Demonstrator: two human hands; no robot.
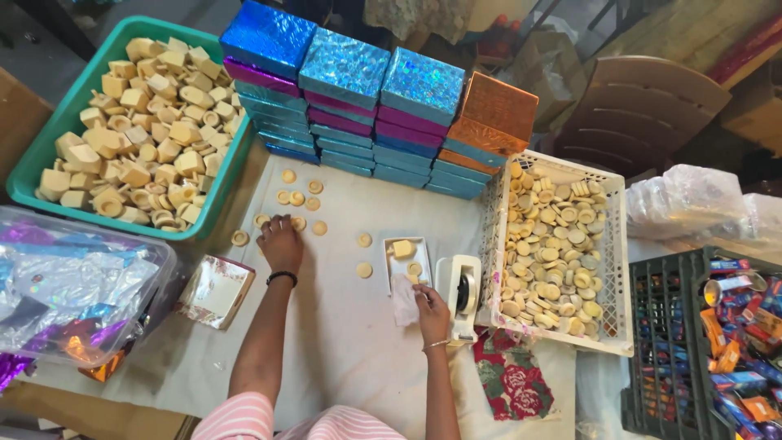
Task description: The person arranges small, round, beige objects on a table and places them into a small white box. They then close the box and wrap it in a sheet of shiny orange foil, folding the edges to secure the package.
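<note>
Left hand (279,238) presses flat on the loose discs (297,198) near the cloth's far edge; right hand (430,314) pinches white tissue (404,300) beside the small tray (406,262).

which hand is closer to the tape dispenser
Right. The right hand sits just beside the tape dispenser, holding a white cloth; the left hand is far off among the small round pieces.

Counting here: I'm seeing four stacks of shiny boxes (379,114), one green tub (49,147), one white crate (615,269), one tape dispenser (462,293), two hands working.
</note>
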